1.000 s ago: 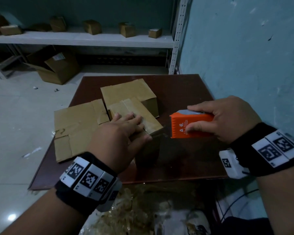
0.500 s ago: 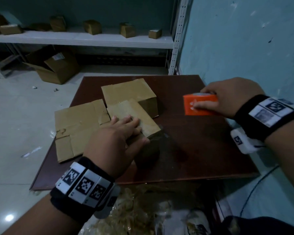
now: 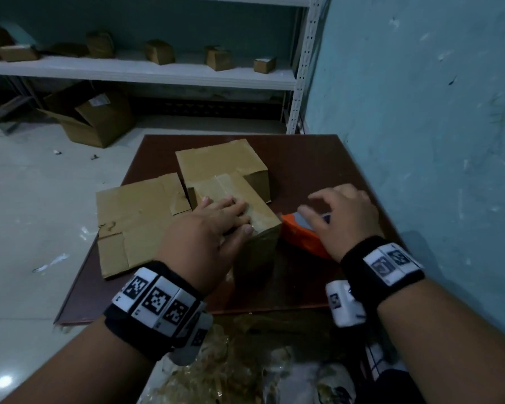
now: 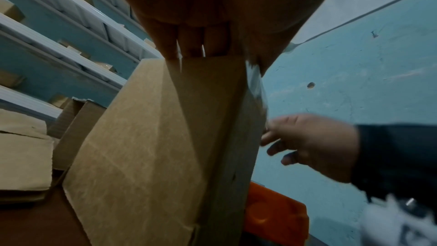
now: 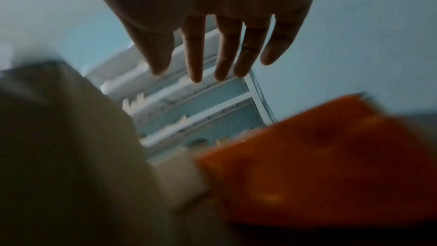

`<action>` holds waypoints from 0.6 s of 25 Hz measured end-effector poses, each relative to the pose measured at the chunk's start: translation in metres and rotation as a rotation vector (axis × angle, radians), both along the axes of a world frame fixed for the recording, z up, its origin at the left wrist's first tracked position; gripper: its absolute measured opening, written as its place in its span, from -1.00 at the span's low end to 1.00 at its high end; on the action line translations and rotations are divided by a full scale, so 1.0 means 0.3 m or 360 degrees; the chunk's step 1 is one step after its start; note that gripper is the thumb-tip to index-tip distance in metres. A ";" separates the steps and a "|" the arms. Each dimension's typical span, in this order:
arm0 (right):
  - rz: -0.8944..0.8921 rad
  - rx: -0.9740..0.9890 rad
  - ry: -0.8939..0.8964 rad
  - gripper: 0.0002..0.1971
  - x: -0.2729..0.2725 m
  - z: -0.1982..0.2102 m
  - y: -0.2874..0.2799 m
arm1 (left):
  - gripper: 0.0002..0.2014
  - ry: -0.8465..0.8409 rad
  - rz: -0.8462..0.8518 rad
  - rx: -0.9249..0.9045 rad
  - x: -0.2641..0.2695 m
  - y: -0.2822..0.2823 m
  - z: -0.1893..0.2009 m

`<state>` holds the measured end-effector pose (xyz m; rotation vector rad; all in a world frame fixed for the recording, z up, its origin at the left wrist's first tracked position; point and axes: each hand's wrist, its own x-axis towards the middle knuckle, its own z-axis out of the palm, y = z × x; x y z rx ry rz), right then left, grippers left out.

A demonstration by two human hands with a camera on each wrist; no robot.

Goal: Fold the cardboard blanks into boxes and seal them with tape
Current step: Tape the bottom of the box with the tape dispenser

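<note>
Cardboard box (image 3: pixel 245 211), folded, stands near the counter's (image 3: pixel 318 170) front edge, clear tape along its top seam. Left hand (image 3: pixel 213 228) lies flat on top, fingers straight, pressing the tape. Right hand (image 3: pixel 338 217) hovers spread and empty above the orange tape dispenser (image 3: pixel 301 237) just beside the box. Sealing step looks nearly finished; next likely smoothing the tape ends, then the flat blank (image 3: pixel 134 223).

The right hand (image 5: pixel 212 25) spreads straight fingers (image 5: pixel 196 59) in the air above a blurred orange tape dispenser (image 5: pixel 331 156) beside a blurred cardboard box (image 5: pixel 71 147), touching neither.
</note>
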<state>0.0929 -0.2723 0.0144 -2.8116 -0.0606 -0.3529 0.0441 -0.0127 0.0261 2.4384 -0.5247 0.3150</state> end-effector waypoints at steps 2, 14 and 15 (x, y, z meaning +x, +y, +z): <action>0.0041 0.0973 -0.0015 -0.55 -0.064 0.033 0.065 | -0.64 -0.0012 0.0003 0.0009 0.003 0.003 -0.005; -0.0065 0.1784 0.0762 -0.71 -0.050 -0.084 0.224 | -0.62 -0.0100 -0.0047 -0.0071 0.012 -0.005 -0.029; -0.0187 0.1903 0.0714 -0.63 -0.053 -0.078 0.230 | -0.67 -0.0103 -0.0042 -0.0092 0.013 -0.006 -0.028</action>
